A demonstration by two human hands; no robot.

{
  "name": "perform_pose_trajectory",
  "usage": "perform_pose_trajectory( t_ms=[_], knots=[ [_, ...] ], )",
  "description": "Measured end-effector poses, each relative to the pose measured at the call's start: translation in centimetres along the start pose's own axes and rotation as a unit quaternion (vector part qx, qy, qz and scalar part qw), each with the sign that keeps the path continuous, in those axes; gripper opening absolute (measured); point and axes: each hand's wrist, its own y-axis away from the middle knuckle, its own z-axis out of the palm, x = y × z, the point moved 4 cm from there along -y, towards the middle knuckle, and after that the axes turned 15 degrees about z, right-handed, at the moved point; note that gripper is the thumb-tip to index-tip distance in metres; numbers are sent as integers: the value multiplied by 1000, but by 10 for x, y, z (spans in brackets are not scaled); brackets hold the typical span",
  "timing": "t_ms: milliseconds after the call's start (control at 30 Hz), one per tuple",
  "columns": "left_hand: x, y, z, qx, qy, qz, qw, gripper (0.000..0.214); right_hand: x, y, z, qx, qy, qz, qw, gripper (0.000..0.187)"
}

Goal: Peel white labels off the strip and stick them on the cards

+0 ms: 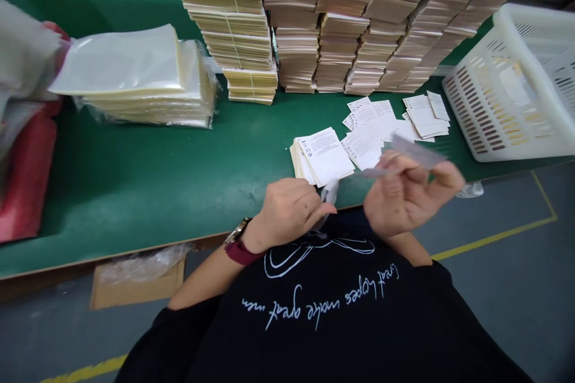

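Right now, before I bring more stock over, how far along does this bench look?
Seemingly done: the tall banded stacks at the back of the green bench. In hand: the right hand holds a flat grey sachet, the left hand a small white item. Apparently left: the loose printed leaflets beside them and the clear-bagged pile. Exactly how much remains cannot be told.

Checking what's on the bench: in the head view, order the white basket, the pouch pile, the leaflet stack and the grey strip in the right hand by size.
Tied: white plastic basket, pouch pile; the basket is cropped, so unsure.
Then leaflet stack.
Smallest: grey strip in the right hand.
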Motion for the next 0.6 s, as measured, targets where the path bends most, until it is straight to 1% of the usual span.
perform_pose_trajectory(
  t_ms=[67,133,200,267,333,400,500,600],
  knots=[
    [1,2,2,-4,-24,24,999,45,-2,-14,-8,3,2,9,1000,54],
    [1,5,2,-2,-23,42,999,38,-2,-28,-16,8,3,23,1000,54],
    [0,7,1,13,-9,48,999,27,0,-41,-22,10,-2,39,999,52],
    [-1,9,0,33,0,46,998,15,4,-49,-24,-3,-19,63,998,49],
    [-3,10,-1,43,4,38,998,11,9,-55,-22,-22,-45,90,995,47],
    [-5,11,1,29,15,28,999,10,13,-57,-17,-32,-61,110,992,48],
    [-7,11,6,-5,40,23,999,6,15,-58,-11,-26,-58,127,990,48],
    [-7,11,7,-8,54,19,998,5,16,-57,-7,-31,-55,140,988,47]
  ],
)
